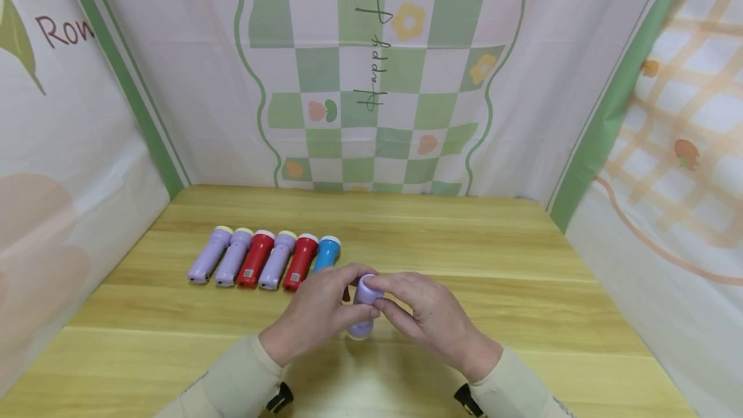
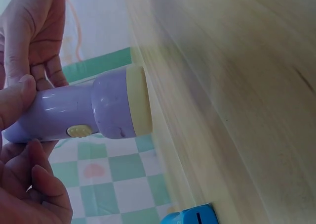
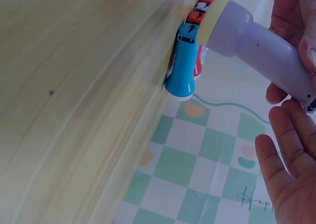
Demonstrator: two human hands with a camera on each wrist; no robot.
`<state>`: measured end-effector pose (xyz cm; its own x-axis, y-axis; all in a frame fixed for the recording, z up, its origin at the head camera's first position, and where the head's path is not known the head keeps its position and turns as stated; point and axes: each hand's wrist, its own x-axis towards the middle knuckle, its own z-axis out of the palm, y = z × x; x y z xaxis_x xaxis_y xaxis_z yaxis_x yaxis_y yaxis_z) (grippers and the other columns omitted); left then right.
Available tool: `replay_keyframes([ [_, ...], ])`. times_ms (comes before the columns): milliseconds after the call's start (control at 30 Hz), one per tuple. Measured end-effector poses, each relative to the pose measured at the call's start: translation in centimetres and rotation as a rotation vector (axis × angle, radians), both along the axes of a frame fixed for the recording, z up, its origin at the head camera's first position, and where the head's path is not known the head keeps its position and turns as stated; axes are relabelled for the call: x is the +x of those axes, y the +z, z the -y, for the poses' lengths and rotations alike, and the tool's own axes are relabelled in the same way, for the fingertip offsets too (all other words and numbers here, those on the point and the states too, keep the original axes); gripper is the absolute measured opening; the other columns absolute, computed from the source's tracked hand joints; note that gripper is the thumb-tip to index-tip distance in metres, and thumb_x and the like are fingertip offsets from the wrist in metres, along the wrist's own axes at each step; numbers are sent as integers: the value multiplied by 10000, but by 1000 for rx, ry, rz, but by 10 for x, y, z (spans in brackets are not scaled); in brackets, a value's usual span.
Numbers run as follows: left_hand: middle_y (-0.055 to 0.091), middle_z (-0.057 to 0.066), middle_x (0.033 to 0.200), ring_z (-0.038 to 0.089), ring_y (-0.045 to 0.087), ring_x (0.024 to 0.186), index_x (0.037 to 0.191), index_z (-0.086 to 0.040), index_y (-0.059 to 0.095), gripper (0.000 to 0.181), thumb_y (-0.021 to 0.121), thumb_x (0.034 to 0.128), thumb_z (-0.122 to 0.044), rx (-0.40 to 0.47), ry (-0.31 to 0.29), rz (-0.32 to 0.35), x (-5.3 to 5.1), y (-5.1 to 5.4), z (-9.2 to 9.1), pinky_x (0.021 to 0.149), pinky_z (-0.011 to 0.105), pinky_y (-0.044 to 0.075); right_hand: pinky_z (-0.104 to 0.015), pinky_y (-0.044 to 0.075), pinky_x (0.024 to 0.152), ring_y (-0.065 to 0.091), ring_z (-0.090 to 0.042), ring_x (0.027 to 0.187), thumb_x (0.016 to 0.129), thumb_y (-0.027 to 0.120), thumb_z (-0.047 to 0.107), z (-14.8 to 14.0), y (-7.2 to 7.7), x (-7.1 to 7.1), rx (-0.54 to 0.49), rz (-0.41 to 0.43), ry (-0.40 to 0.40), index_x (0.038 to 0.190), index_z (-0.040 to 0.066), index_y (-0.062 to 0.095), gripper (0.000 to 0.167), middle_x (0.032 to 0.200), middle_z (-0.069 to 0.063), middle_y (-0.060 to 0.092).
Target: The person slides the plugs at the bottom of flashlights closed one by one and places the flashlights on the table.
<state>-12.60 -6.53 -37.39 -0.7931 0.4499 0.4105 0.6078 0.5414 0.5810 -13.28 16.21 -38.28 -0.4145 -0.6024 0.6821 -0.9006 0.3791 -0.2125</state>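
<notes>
My left hand (image 1: 316, 308) grips a light purple flashlight (image 1: 362, 326) around its body, thumb on the near side. At the tail end, my right hand (image 1: 426, 315) holds the same flashlight with thumb and index finger. The flashlight stands upright with its cream-rimmed head down. In the left wrist view a ribbed cream switch (image 2: 79, 131) shows on its side. From the right wrist view, several of my right fingers (image 3: 276, 172) stretch out straight beside the tail. A blue flashlight (image 1: 327, 254) lies just beyond my left hand, partly hidden by it.
Left of the blue flashlight, purple flashlights (image 1: 210, 255) and red flashlights (image 1: 256, 260) lie side by side in a row on the wooden table (image 1: 464, 244). Printed curtains (image 1: 406, 69) hang behind and at both sides of the table.
</notes>
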Motion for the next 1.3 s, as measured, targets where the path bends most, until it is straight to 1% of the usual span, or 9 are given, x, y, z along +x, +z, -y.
replay_keyframes([
  [67,707,-145,990,41,573,719,1268,-185,691,418,837,901,-320,10,-1,34,0,1,0,624,214,523,-283,586,938,723,-142,1095,986,734,170,0,0,0,-2,-4,1,1347,167,677,366,1240,43,743],
  [133,716,-131,1000,30,580,704,1273,-178,683,410,831,909,-296,25,-8,60,-1,1,-1,625,212,538,-283,586,942,722,-147,1103,989,730,169,0,0,0,-5,-11,2,1358,164,671,373,1251,39,739],
  [333,744,-85,1081,18,656,795,1258,-168,669,390,831,912,-245,48,-15,67,-4,1,-1,734,209,583,-300,595,933,720,-157,1112,1024,687,205,0,1,0,3,-52,-1,1403,154,638,385,1268,18,726],
  [533,732,-87,1084,34,677,836,1236,-174,660,363,824,913,-205,52,5,96,-7,1,-1,758,212,587,-330,585,967,707,-184,1158,1047,653,271,-2,-1,-1,3,-55,-34,1431,104,613,420,1302,-13,723],
  [600,733,-76,1097,43,685,838,1247,-168,660,369,821,915,-188,51,10,93,-8,0,-1,756,210,588,-345,579,984,701,-193,1174,1048,648,291,-4,-1,-1,12,-51,-61,1442,90,601,445,1321,-28,716],
  [833,757,-16,1127,91,710,815,1296,-125,690,436,839,886,-136,14,40,-6,-13,-3,0,746,271,610,-448,525,1064,643,-248,1264,1044,636,374,-9,-3,0,53,8,-181,1453,99,586,495,1399,-84,668],
  [967,759,-4,1123,93,722,838,1272,-113,703,411,839,885,-119,13,32,-11,-16,-4,1,765,247,605,-538,482,1099,587,-328,1324,1031,642,412,-11,-4,1,84,26,-259,1464,104,578,536,1434,-148,630],
  [1100,753,-20,1120,78,720,872,1268,-124,701,401,839,892,-138,19,24,25,-18,-3,2,786,224,598,-587,445,1124,545,-385,1361,1019,653,416,-12,-5,2,107,43,-303,1472,101,569,558,1461,-179,599],
  [1300,721,-43,1103,47,691,920,1300,-119,672,401,807,934,-214,38,-8,104,-22,-4,2,811,198,588,-593,428,1139,515,-378,1392,1013,665,415,-14,-6,1,125,85,-334,1483,118,561,565,1482,-171,582],
])
